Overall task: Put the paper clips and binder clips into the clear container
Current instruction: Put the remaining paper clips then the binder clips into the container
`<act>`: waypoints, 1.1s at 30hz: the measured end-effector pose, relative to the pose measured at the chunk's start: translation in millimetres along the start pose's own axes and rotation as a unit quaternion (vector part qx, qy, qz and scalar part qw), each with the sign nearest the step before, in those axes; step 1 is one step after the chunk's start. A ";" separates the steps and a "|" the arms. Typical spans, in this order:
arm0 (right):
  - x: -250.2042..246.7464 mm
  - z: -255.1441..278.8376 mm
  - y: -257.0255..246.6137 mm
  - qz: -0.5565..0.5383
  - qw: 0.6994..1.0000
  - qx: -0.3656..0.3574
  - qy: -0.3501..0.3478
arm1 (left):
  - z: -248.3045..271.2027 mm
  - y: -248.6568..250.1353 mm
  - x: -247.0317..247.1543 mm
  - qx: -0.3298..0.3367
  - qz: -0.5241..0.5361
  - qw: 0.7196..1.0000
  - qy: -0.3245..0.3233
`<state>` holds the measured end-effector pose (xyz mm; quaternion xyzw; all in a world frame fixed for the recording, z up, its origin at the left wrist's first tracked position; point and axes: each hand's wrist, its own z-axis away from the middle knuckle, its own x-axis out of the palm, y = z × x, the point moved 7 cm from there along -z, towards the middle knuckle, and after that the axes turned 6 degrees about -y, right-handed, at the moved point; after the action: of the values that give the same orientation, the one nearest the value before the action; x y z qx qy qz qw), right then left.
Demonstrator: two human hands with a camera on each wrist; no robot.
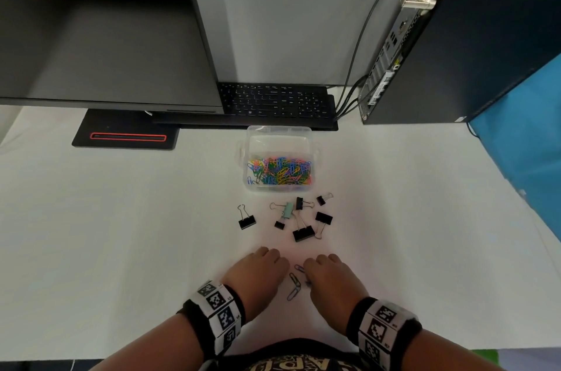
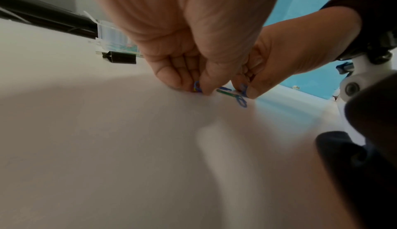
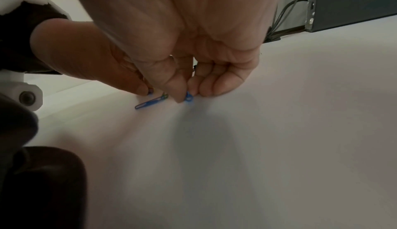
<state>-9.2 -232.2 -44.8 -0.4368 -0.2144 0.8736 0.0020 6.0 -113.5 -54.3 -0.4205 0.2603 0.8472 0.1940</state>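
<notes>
Both hands low in the head view, knuckles up on the white table point(image 1: 121, 234). Left hand point(image 1: 258, 275) pinching a paper clip point(image 2: 196, 86) between thumb and fingertips against the table, as the left wrist view shows; right hand point(image 1: 329, 278) likewise nipping a blue clip point(image 3: 189, 97) at its fingertips. Between the two hands, three loose clips point(image 1: 294, 285) flat on the surface, long axes running roughly from lower centre up toward the container, slightly slanted. About equally near to either hand, perhaps a touch closer to the right. Clear container point(image 1: 252, 185) at frame centre, straight above the hands, already heaped with coloured clips. Binder clips point(image 1: 303, 232) scattered between hands and container, untouched, all outside it. Likely next: lifting the pinched clips up-frame, over the binder clips, into the container.
</notes>
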 end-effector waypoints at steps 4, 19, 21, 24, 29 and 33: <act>-5.6 -0.7 5.3 -0.115 0.993 0.024 0.034 | 7.5 -6.1 -2.8 -0.040 0.120 0.992 0.028; -9.2 -17.6 7.0 -0.057 0.997 0.057 0.011 | 11.5 18.2 12.9 0.075 0.032 0.997 0.010; -9.3 -14.9 9.4 -0.056 0.997 0.054 0.011 | 14.4 21.0 12.3 0.092 0.015 0.996 0.015; -6.1 -11.7 10.3 -0.039 0.998 0.038 0.008 | 15.8 21.9 11.9 0.102 0.006 0.995 0.004; -3.9 -4.2 13.4 -0.060 0.997 0.035 0.014 | 22.6 16.5 16.1 0.114 0.002 0.993 -0.004; -6.4 3.2 17.3 -0.119 0.992 0.038 0.029 | 27.4 25.9 17.8 0.174 -0.072 0.982 -0.008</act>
<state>-4.4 -250.3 -44.7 -0.4332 -0.2312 0.8615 0.1293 -35.1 -115.4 -47.6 -0.3917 0.3710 0.7761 0.3266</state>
